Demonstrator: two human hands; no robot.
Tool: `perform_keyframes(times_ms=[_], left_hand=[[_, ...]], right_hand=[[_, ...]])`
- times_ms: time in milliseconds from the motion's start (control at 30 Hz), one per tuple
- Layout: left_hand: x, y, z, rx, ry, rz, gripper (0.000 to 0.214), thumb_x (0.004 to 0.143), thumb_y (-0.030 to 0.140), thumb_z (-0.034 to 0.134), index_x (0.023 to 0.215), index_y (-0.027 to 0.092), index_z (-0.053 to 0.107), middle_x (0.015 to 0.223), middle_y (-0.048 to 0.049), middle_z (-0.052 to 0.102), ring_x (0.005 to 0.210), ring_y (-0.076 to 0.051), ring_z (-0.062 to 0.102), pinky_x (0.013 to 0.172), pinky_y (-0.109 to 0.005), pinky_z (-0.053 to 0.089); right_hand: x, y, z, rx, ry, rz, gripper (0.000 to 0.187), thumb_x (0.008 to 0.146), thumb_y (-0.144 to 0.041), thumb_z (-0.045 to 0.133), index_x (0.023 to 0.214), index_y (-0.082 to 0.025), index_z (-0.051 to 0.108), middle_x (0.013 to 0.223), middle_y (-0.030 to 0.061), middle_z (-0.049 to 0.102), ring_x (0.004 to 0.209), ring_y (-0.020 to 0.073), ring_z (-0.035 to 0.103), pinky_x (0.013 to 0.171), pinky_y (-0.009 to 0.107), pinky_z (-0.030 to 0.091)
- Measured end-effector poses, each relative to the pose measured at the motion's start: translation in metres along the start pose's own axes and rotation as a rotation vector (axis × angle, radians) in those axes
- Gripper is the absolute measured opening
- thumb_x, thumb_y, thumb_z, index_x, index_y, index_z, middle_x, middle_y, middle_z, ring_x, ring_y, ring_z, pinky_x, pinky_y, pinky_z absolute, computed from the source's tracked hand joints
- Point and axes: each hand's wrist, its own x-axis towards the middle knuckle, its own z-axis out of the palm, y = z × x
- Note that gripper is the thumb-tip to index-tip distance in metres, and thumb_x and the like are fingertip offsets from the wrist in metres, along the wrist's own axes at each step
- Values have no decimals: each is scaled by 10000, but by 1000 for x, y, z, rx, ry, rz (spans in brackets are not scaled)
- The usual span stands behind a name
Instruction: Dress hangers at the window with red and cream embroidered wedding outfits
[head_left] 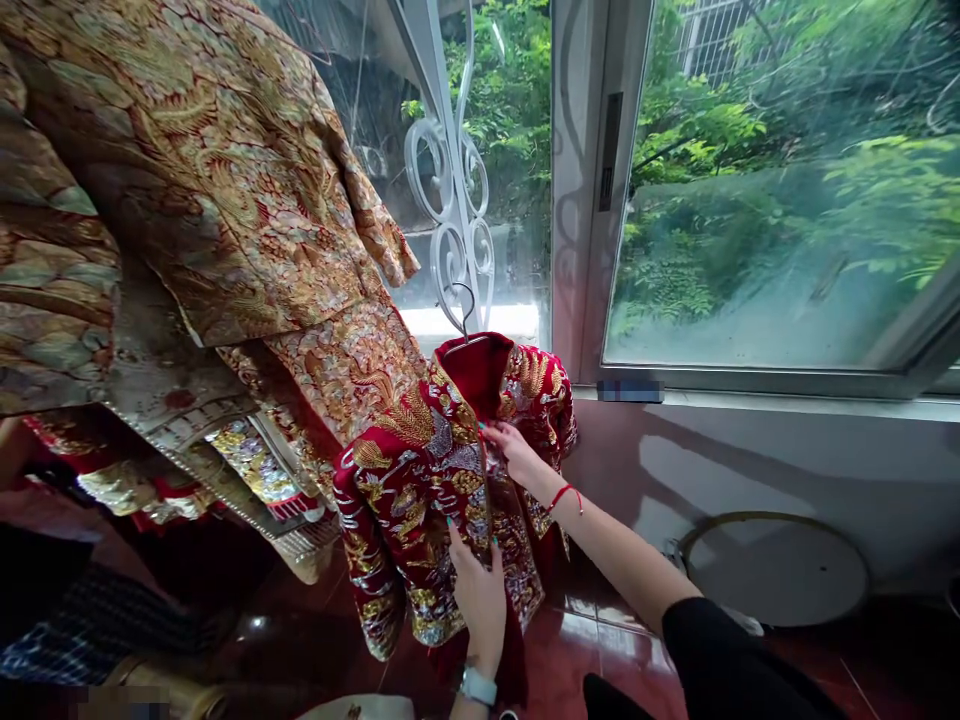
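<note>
A red, gold-embroidered jacket (409, 490) already hangs from a wire hanger (459, 308) at center; the right hand (514, 452) pinches its front edge, the left hand (477, 600) lies half-open lower down.

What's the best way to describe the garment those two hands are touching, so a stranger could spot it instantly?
Find the white scrollwork window grille. Below it, a wire hanger holds a deep red jacket embroidered with gold, touched by the left hand and right hand. The tan-gold brocade robe beside it is much paler.
</note>
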Motion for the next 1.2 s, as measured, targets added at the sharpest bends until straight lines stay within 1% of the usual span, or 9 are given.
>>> perform_keyframes(times_ms=[133,300,433,533,667,767,900,1000,1200], left_hand=[[14,-7,4,-56,-6,36,733,934,285,434,1555,164,63,1529,-231,375,1232,-324,588,912,-408,536],[13,-11,-4,-70,-69,30,777,903,247,478,1559,177,68,1284,-168,637,1060,-275,682,885,-384,526],[8,-9,-1,22,-79,7,818,870,291,546,1550,152,113,1044,-121,724,810,-257,721,713,-355,541],[17,-3,10,96,35,32,847,839,425,604,1528,132,208,1240,-205,651,951,-313,710,710,-380,550],[51,14,25,83,181,37,852,826,506,615,1506,126,268,1310,-231,611,1052,-349,681,754,-406,557],[77,24,31,97,241,47,797,858,476,588,1491,90,297,1254,-240,645,1014,-355,694,761,-415,551],[91,23,32,171,224,59,790,866,474,589,1490,80,308,1107,-224,713,822,-332,729,694,-402,543],[92,13,29,126,168,113,729,888,473,567,1474,99,347,965,-171,753,756,-301,733,659,-366,541],[120,-12,6,-59,165,377,481,919,337,501,1351,126,501,1261,-190,659,1094,-284,671,896,-396,543]], right_hand=[[-2,10,12,-79,176,-273,258,740,-398,675,862,-193,578,891,32,671,847,168,592,790,282,478],[0,6,19,-727,245,-360,162,828,-343,600,864,-185,589,883,85,675,802,210,598,764,323,462],[-30,-9,-10,-1034,97,-352,163,862,-358,603,874,-197,581,823,68,641,732,209,589,710,319,455],[-49,-6,-37,-1041,268,-427,323,829,-358,633,1086,-184,546,1018,108,603,910,250,577,817,372,474],[-40,16,-53,-1120,467,-510,620,808,-229,582,1382,-149,363,1335,205,383,1279,356,341,1030,562,352],[-38,19,-65,-1141,402,-517,593,824,-108,448,1409,-184,391,1268,167,417,1225,317,405,1019,544,382],[-76,13,-78,-1080,196,-500,600,882,-93,355,1455,-267,401,1132,97,515,1027,221,561,942,385,482],[-100,28,-65,-1099,139,-495,674,882,-87,361,1521,-289,292,1148,97,540,1038,220,587,943,376,501],[-80,63,-28,-1221,95,-411,785,874,-79,348,1569,-280,43,1435,164,433,1278,319,509,982,498,506]])
